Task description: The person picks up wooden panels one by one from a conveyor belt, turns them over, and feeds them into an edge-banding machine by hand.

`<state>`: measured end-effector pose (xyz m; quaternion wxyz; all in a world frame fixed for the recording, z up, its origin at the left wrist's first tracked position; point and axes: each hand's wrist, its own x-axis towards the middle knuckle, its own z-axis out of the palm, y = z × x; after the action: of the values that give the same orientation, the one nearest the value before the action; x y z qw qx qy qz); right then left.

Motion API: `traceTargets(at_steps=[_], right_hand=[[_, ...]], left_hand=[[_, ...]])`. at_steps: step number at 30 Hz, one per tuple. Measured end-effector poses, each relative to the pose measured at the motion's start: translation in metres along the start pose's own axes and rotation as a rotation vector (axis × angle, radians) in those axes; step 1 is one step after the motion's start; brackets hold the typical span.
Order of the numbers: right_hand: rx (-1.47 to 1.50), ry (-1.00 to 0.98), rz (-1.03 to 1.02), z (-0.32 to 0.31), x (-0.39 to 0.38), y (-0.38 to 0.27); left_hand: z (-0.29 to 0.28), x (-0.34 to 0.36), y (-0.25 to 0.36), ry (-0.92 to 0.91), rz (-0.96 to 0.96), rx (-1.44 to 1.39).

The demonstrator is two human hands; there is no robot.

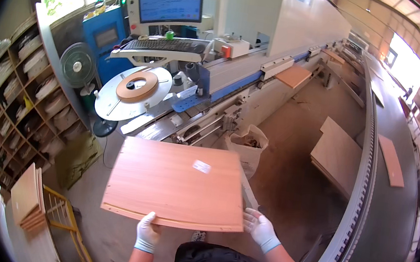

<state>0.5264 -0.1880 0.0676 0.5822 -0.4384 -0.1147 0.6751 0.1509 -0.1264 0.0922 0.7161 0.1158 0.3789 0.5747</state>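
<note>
A wide wood-grain board [175, 181] with a small white label spans the space before me, tilted so its top face shows. My left hand [148, 231], in a white glove, is closed on the board's near edge with the thumb on top. At the near right corner is my right hand [262, 230], gloved too, its fingers stretched out against the side edge; they do not wrap round it. The board's far edge overlaps the front of an edge-banding machine [211, 118] in the picture. What lies under the board is hidden.
Left of the machine's blue guide sits a round turntable [161, 81] with a coil of edge band [136, 86]. A white sack [249, 148] stands beyond the board. A conveyor [386, 218] runs along the right. Stacked boards [26, 195] and a yellow trolley frame [62, 225] are at left.
</note>
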Motion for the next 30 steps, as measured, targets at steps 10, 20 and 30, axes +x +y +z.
traceTargets(at_steps=[10,20,30], right_hand=[[-0.403,0.253,0.207,-0.099,-0.039,0.043],[-0.513,0.582,0.252,-0.184,-0.082,0.088],[-0.742,0.599,0.128,-0.169,-0.119,0.131]], left_hand=[[-0.088,0.029,0.022,0.146,0.206,-0.220],[-0.031,0.087,-0.008,0.175,0.152,-0.542],[-0.019,0.151,-0.027,0.112,-0.054,-0.353]])
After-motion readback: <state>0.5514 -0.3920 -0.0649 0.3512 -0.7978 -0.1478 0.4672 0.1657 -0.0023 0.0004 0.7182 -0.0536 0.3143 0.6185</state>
